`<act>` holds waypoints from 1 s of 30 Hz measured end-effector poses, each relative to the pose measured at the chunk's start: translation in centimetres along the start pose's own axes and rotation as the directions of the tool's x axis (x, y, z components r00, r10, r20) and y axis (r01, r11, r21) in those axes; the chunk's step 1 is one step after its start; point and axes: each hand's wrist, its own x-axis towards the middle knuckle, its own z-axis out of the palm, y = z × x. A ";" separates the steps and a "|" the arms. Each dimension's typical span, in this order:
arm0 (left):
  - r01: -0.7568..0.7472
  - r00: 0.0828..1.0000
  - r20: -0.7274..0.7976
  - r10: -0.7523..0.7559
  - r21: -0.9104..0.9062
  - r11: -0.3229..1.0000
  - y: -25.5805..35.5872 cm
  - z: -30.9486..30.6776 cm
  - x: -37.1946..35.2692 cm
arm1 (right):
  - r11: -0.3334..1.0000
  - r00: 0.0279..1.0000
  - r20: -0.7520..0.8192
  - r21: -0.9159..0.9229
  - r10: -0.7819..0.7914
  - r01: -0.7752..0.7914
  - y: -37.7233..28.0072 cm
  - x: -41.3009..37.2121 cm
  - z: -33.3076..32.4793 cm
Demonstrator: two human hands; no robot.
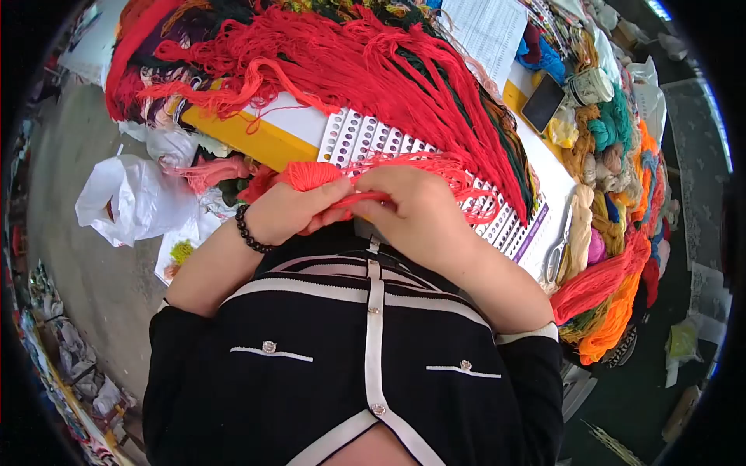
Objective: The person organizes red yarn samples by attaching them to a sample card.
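Observation:
A bundle of coral-red thread [311, 175] is gripped in my left hand [299, 206], which wears a dark bead bracelet on the wrist. My right hand [408, 198] pinches strands of the same thread close beside the left fingers. Loose coral strands [458, 175] trail from the right hand across white cards with rows of punched holes [373, 136]. Behind both hands, a large heap of red thread [373, 62] spreads over the table.
Scissors [556, 260] lie at the table's right, beside skeins of orange thread [606, 334] and other colours. A phone [543, 102] and a printed sheet [486, 35] are at the back right. A white plastic bag [136, 198] stands at the left.

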 end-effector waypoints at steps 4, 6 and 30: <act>-0.348 0.917 -0.046 0.395 0.389 0.853 -0.4 0.6 0.5 | 1.000 0.999 -0.039 -0.001 -0.003 0.003 0.6 -0.1 -0.3; -0.611 0.453 0.146 0.879 0.769 0.187 -1.4 0.4 1.2 | 0.999 0.998 0.057 0.015 -0.041 0.040 0.9 0.2 -0.4; 0.065 0.953 -0.281 -0.116 -0.187 0.980 2.7 -5.2 10.1 | 0.843 0.850 0.063 0.106 0.523 -0.527 13.5 9.4 3.1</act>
